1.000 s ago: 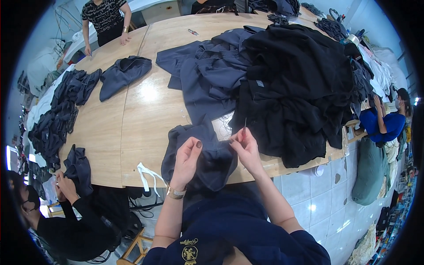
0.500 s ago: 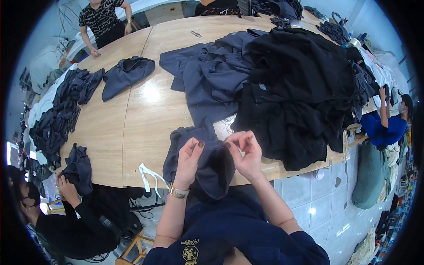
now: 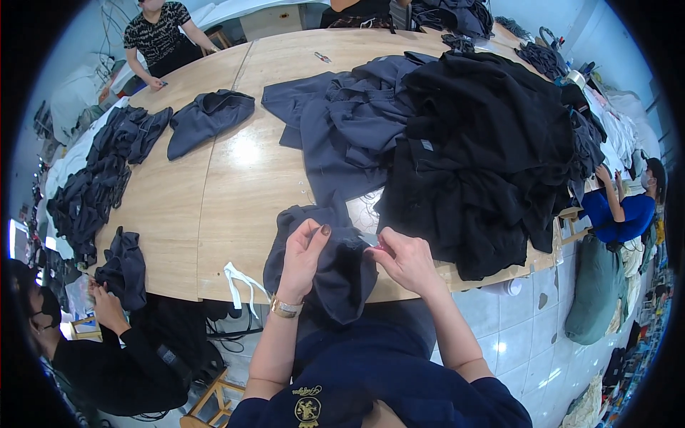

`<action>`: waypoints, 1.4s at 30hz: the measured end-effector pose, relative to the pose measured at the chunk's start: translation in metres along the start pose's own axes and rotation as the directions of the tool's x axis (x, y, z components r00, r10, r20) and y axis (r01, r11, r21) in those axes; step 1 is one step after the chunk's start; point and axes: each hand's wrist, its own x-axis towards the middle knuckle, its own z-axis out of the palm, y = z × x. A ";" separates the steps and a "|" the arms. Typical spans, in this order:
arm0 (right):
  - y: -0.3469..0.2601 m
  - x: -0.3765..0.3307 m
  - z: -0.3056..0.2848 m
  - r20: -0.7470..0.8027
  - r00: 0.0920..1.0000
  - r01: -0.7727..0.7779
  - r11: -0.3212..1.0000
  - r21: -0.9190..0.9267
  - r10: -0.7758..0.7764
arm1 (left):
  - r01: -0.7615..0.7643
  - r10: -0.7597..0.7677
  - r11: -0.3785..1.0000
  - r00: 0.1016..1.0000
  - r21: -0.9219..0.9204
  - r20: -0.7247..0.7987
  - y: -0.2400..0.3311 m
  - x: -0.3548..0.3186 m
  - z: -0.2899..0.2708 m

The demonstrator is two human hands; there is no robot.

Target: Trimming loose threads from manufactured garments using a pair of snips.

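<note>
left hand (image 3: 303,257) pinching near dark navy soft cloth garment (image 3: 325,264) | right hand (image 3: 407,260) gripping its right edge | limp, light; likely handling best by seams

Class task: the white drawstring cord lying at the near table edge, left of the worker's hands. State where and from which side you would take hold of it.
Grip the white cord at its bunched loop on the table, coming from the near edge. Its ends dangle over that edge, so the looped part lying flat looks like the firmest hold.

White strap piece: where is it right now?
In the head view, the white strap piece hangs over the near edge of the wooden table, just left of the left hand and the dark garment it holds.
</note>
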 end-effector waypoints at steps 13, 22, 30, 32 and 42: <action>-0.005 0.009 -0.004 0.021 0.984 0.180 0.975 -0.130 -0.179 | 0.023 -0.028 0.996 0.998 0.085 0.056 0.005 -0.002 0.005; 0.001 0.006 0.003 -0.140 0.988 0.071 0.993 0.095 -0.057 | 0.015 -0.016 0.999 1.000 0.042 0.005 0.002 0.000 0.004; -0.018 0.006 0.035 -0.333 0.943 0.092 0.958 0.270 0.003 | -0.004 0.002 0.997 0.999 0.079 0.032 -0.002 -0.001 0.011; -0.015 0.001 0.039 -0.333 0.869 0.414 0.906 0.085 -0.366 | -0.025 0.025 0.997 1.000 0.072 -0.007 -0.002 0.000 0.011; -0.010 -0.021 0.024 -0.199 0.964 0.242 0.900 0.364 -0.179 | -0.040 0.041 0.998 0.999 0.053 -0.008 0.004 -0.001 0.004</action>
